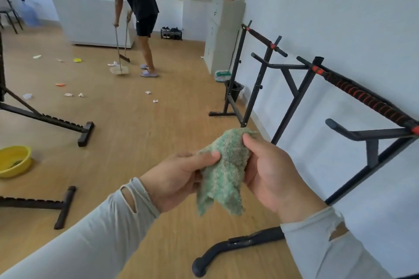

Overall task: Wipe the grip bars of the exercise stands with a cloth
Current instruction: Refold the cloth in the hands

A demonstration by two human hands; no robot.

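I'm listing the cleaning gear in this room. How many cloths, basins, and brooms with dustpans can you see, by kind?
Fuzzy green cloth, gripped by the left hand and right hand: 1
Round yellow plastic basin on the wooden floor: 1
Long-handled broom, used by the other person: 1
Long-handled dustpan: 1
Total: 4

litter (68,94) and basin (14,161) on floor (136,124)
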